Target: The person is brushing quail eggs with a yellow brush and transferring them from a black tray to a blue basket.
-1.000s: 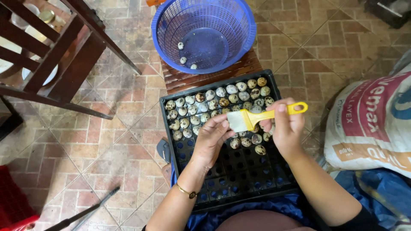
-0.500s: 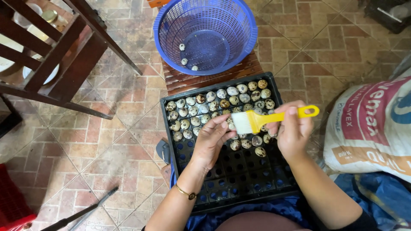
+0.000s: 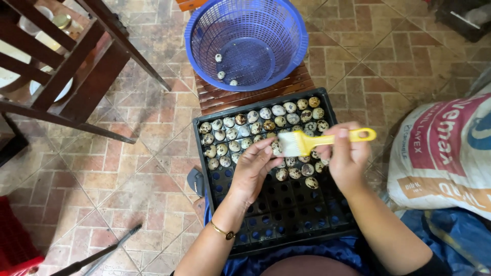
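A black egg tray (image 3: 220, 191) lies on my lap and a low wooden stool, its far rows filled with several speckled quail eggs (image 3: 240, 133). My left hand (image 3: 253, 168) holds one speckled egg (image 3: 276, 147) at its fingertips above the tray. My right hand (image 3: 348, 158) grips a yellow-handled brush (image 3: 327, 139), whose white bristles touch that egg. The near rows of the tray are empty holes.
A blue plastic basket (image 3: 286, 30) with three eggs inside sits on the slatted wooden stool (image 3: 225, 97) beyond the tray. A dark wooden chair (image 3: 66, 71) stands at left. A printed sack (image 3: 450, 153) lies at right. A red crate (image 3: 15, 245) is at the lower left on the tiled floor.
The brush and right hand have shifted slightly right and up over the egg. My left hand stays over the tray with the egg.
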